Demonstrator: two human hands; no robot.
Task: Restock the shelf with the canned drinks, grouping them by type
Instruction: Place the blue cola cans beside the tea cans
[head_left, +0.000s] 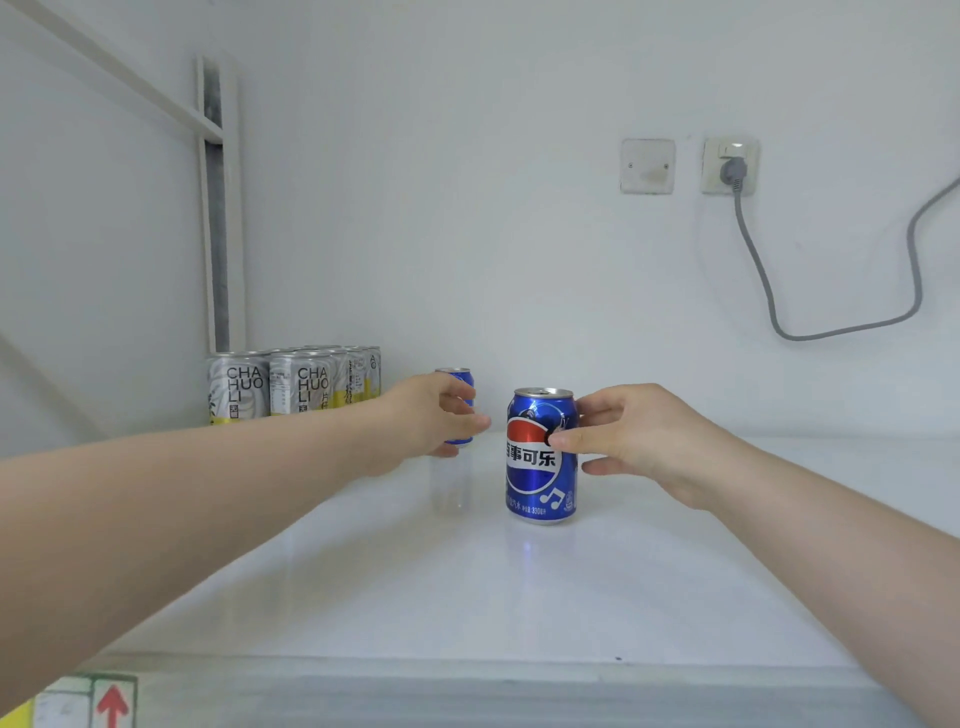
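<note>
**Two blue cans in hand on the shelf**

The left hand (434, 415) wraps a blue can (462, 387) farther back on the white shelf (519, 597). The right hand (644, 441) grips a nearer blue can (540, 457), upright on the shelf. Silver cans (291, 387) stand grouped at back left, apart from both.

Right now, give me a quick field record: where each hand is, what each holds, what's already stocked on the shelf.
left hand: left hand wrapped around the far blue can, deeper on the shelf
right hand: right hand gripping the side of the near blue can, which stands upright on the shelf
stocked: silver-and-yellow cans grouped at the back left corner
blue cans: apart from each other, right of the silver group
wall: plug and grey cable at a socket, back right
</note>
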